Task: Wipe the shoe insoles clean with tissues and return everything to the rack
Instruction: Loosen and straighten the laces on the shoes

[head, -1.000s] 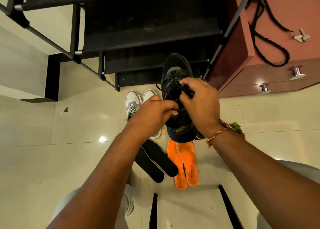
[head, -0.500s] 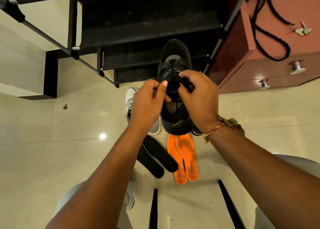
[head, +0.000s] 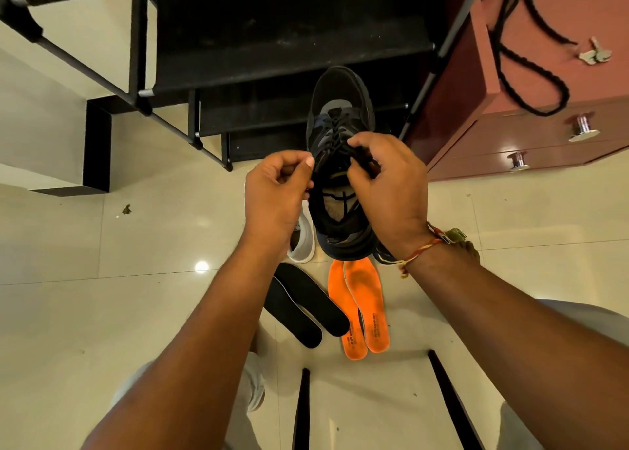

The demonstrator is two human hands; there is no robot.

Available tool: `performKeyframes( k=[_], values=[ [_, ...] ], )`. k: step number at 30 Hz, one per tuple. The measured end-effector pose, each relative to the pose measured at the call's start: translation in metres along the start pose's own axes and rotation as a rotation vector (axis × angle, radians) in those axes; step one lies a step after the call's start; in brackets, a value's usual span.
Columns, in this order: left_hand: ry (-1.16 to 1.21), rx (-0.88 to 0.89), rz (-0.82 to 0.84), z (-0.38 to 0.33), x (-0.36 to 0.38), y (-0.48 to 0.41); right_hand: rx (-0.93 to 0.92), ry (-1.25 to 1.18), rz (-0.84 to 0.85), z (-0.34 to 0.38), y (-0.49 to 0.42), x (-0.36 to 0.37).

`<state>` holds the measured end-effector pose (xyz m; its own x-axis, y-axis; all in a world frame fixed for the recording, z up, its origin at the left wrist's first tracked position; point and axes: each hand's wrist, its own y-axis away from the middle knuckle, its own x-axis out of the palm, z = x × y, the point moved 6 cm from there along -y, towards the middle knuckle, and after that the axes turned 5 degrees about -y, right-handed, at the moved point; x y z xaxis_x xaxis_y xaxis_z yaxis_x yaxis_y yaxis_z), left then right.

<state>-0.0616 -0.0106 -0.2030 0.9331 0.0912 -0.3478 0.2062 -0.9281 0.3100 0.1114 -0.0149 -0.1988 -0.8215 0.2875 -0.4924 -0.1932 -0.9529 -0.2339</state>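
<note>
A black sneaker (head: 340, 109) is held up in front of the black shoe rack (head: 272, 41), toe pointing away. My right hand (head: 384, 190) grips its tongue and laces at the opening. My left hand (head: 277, 194) pinches the left edge of the collar, pulling the opening wide. On the floor below lie two orange insoles (head: 360, 306) side by side and two black insoles (head: 303, 306) to their left. A white sneaker (head: 303, 242) shows partly under my left hand.
A reddish-brown drawer cabinet (head: 510, 136) stands right of the rack, with a black cord (head: 531, 68) and keys (head: 595, 54) on top. Glossy cream floor tiles (head: 102, 313) spread to the left. Two dark bars (head: 452, 398) and my knees sit at the bottom.
The shoe has risen a little toward the rack. My left hand moved from the middle of the opening to its left edge, and the opening is spread wider.
</note>
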Motion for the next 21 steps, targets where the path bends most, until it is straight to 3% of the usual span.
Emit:
performKeyframes(
  k=[9,15,19,21],
  values=[
    [-0.039,0.053,0.077,-0.004,0.006,0.004,0.037,0.004,-0.058,-0.002,-0.005,-0.008],
    [-0.020,-0.041,0.096,0.007,0.010,0.003,0.041,-0.011,-0.071,0.000,-0.006,-0.009],
    [-0.174,-0.154,0.105,0.022,0.011,0.000,0.039,-0.078,-0.056,0.006,-0.004,-0.006],
    [-0.274,-0.123,0.130,0.025,0.010,-0.002,0.051,-0.103,-0.027,0.008,-0.003,-0.003]
  ],
)
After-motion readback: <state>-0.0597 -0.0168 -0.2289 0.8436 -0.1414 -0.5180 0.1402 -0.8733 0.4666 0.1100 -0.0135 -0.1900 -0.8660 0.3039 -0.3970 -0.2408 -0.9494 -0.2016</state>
